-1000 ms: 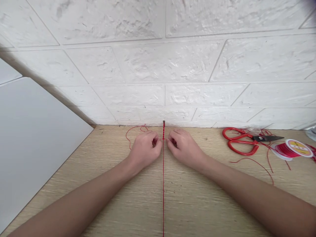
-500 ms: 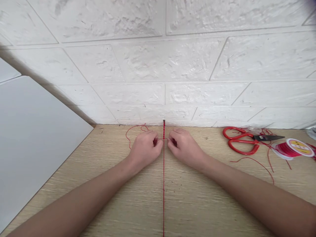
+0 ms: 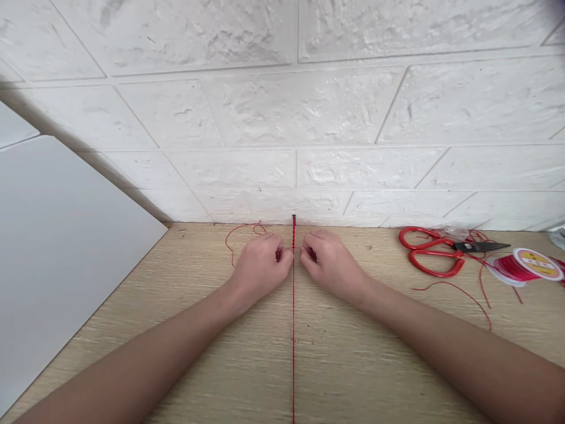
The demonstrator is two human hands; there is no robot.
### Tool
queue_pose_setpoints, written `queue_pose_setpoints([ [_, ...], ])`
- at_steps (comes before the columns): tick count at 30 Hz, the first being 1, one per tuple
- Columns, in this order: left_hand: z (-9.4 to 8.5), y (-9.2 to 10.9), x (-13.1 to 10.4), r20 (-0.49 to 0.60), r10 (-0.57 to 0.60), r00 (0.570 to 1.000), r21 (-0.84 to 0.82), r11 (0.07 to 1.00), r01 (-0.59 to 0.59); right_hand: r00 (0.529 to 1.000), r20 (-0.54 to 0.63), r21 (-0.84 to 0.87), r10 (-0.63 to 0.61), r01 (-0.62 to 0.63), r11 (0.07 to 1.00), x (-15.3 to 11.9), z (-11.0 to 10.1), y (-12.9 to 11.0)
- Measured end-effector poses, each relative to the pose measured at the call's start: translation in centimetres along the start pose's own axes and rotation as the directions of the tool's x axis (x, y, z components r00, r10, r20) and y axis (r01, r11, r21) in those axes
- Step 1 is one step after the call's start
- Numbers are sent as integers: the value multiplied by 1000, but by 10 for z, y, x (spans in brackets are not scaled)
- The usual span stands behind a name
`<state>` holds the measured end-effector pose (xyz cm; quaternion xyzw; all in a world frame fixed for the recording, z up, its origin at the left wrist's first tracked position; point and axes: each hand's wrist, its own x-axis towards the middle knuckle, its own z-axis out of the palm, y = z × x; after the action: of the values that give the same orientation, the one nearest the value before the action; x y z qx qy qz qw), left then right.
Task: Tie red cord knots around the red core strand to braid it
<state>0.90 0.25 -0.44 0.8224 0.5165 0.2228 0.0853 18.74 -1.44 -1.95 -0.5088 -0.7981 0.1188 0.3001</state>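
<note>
1. Red cord, twisted or knotted near its top point(image 3: 293, 235), hangs from a small dark peg point(image 3: 293, 216) at the foot of the wall. Its plain lower length runs straight down the middle, between the two hands.
2. Left hand point(image 3: 263, 259): fingers curled, thumb and forefinger pressed together, their tips now closer to the cord than a second ago and seeming to touch it. Right hand point(image 3: 327, 262): likewise curled and pressed together, just beside the cord. Any strand pinched by either is too fine to confirm.
3. Little else has changed; both hands stay level with the lower end of the knotted part, so the handling appears centred there.
4. Beyond the left hand, a loose, thin red thread point(image 3: 226, 240) curls on the pale wood-grain tabletop point(image 3: 247, 365).
5. Well to the right lie red-handled scissors with dark blades point(image 3: 436, 254), then a white spool of red thread point(image 3: 525, 265), tilted, with loose ends about it.
6. Behind stands a white brick-patterned wall point(image 3: 247, 112); a smooth white panel point(image 3: 66, 235) fills the left side.
</note>
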Motion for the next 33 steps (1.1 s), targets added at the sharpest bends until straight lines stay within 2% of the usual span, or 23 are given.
queue_pose_setpoints([
  [4, -2, 0, -1, 3, -21, 1000, -1, 1000, 21, 999, -22, 3, 40, -40, 999, 1, -2, 0],
  [8, -6, 3, -4, -4, -44, 999, 82, 996, 45, 995, -55, -6, 81, -81, 997, 1, -3, 2],
  [13, -8, 8, -10, -57, 129, 990, 79, 989, -125, 989, -134, 28, 66, -62, 998, -3, -3, 0],
  [17, -7, 12, -16, -118, 310, 943, 54, 951, -306, 993, -115, -5, 13, -14, 1000, -4, -6, -5],
  [22, -8, 14, -19, -156, 505, 849, 3, 860, -510, 997, -53, 6, -53, 54, 999, -3, -10, -11],
  [25, -9, 14, -19, -117, 572, 812, -50, 813, -580, 997, -13, 37, -81, 82, 996, -3, -13, -13],
  [28, -12, 13, -20, -20, 609, 793, -97, 788, -608, 995, 44, 53, -86, 84, 995, -3, -14, -13],
  [30, -13, 12, -21, 7, 606, 796, -125, 790, -600, 995, 55, 57, -79, 76, 996, -3, -14, -13],
  [31, -14, 11, -21, -6, 583, 813, -136, 805, -578, 996, 51, 58, -77, 74, 996, -3, -14, -13],
  [33, -14, 10, -20, -70, 481, 874, -155, 860, -486, 996, 38, 59, -81, 78, 995, -3, -14, -13],
])
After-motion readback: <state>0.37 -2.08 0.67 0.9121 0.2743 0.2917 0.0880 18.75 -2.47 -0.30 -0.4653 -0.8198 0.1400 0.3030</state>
